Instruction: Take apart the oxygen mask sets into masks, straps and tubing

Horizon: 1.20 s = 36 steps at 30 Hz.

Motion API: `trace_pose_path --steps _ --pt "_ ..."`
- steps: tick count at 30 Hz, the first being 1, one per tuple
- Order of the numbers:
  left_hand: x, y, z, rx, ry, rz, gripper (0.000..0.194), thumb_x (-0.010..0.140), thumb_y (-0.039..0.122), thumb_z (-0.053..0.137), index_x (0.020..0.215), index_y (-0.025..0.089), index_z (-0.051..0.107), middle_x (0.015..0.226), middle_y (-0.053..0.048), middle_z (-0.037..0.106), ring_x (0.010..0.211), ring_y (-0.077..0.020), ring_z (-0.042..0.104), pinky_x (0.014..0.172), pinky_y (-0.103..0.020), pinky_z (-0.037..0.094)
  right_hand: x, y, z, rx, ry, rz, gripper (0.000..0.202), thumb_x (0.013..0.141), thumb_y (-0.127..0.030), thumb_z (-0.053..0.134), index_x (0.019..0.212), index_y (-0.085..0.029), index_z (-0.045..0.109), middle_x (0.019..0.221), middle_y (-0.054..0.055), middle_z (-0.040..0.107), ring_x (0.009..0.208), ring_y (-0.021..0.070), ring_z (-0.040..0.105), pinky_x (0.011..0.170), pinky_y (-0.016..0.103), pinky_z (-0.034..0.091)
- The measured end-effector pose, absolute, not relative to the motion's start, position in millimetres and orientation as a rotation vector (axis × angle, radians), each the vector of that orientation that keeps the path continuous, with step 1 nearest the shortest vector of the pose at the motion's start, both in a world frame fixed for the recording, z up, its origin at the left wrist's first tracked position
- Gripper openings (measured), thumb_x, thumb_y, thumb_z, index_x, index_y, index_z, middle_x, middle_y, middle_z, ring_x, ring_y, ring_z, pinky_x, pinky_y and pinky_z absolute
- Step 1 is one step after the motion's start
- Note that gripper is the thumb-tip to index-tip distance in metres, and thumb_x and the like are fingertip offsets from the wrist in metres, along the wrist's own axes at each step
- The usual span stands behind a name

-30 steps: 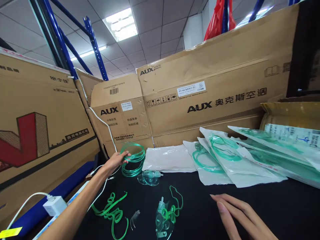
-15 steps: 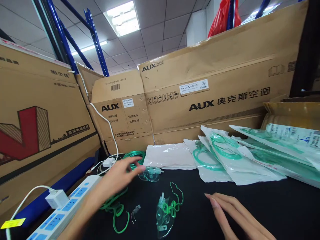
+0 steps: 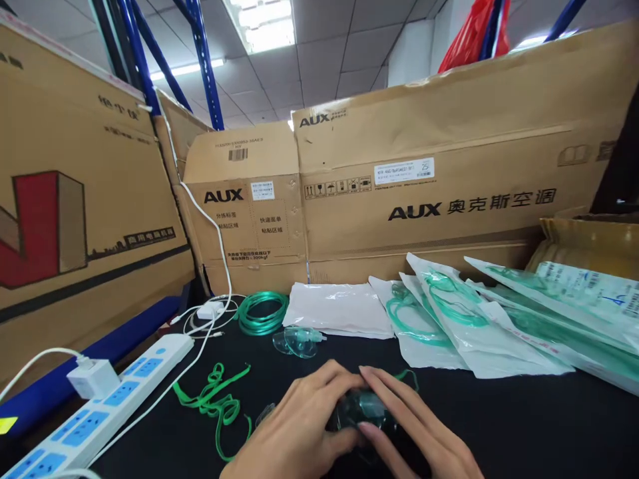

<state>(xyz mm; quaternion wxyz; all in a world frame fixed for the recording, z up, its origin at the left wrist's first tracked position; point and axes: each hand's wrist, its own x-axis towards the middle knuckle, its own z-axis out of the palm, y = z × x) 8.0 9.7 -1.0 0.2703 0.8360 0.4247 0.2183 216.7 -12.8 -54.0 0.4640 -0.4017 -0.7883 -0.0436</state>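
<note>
Over black tabletop (image 3: 529, 426), held mask (image 3: 370, 404), cardboard (image 3: 474, 159) behind

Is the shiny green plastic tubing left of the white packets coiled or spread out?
Coiled: the shiny green plastic tubing lies in stacked round loops on the black surface.

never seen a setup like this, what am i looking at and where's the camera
There is no machine here: a person works with bare hands, and one head-worn camera looks forward and down. The left hand and right hand are close around a clear mask, mostly hidden, so I cannot tell how firmly it is held. On the black surface lie green straps, a second mask, a green tubing coil, white packets, bagged tubing and a power strip.
</note>
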Motion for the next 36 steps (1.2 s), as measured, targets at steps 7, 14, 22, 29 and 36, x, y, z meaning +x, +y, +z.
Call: trace_pose_path --steps 7,14,22,29,36 --pt "5.3 8.0 9.8 2.170 1.059 1.108 0.019 0.093 0.022 0.069 0.111 0.027 0.062 0.114 0.001 0.067 0.109 -0.0176 0.060 0.100 -0.027 0.043 208.8 -15.2 -44.5 -1.130 -1.538 0.449 0.030 0.088 -0.036 0.074 0.116 -0.025 0.076 0.111 0.002 0.081 0.094 0.0244 0.079 0.080 0.023 0.065" --pt "7.9 3.3 15.1 2.038 1.015 0.968 0.012 0.090 0.033 0.075 0.100 0.027 0.072 0.097 0.004 0.070 0.089 -0.0139 0.063 0.084 -0.022 0.046 202.5 -15.3 -36.1 -1.104 -1.271 0.707 0.033 0.082 -0.049 0.078 0.096 -0.021 0.071 0.090 0.007 0.081 0.085 0.0266 0.079 0.070 0.024 0.065" --pt "20.1 1.8 1.3 1.980 0.951 0.916 0.011 0.094 0.020 0.068 0.102 0.027 0.067 0.093 0.006 0.067 0.089 -0.0119 0.061 0.082 -0.018 0.044 203.5 -17.8 -42.5 -1.046 -1.303 0.829 0.036 0.087 -0.044 0.074 0.115 -0.024 0.065 0.108 0.008 0.080 0.097 0.0255 0.078 0.083 0.027 0.063" --pt "16.8 0.0 -2.7 1.988 1.098 0.821 0.019 0.096 0.035 0.065 0.110 0.028 0.057 0.102 0.002 0.067 0.099 -0.0180 0.059 0.088 -0.026 0.045 210.9 -13.1 -51.2 -1.133 -1.377 0.698 0.034 0.080 -0.038 0.080 0.110 -0.021 0.076 0.108 0.007 0.081 0.099 0.0282 0.078 0.085 0.028 0.064" --pt "18.1 3.2 1.1 1.918 1.062 0.853 0.020 0.087 0.025 0.075 0.100 0.027 0.061 0.091 0.006 0.067 0.090 -0.0142 0.059 0.080 -0.020 0.045 209.7 -14.0 -53.5 -1.182 -1.415 0.609 0.030 0.086 -0.038 0.076 0.112 -0.022 0.073 0.110 0.006 0.080 0.100 0.0247 0.077 0.088 0.023 0.061"
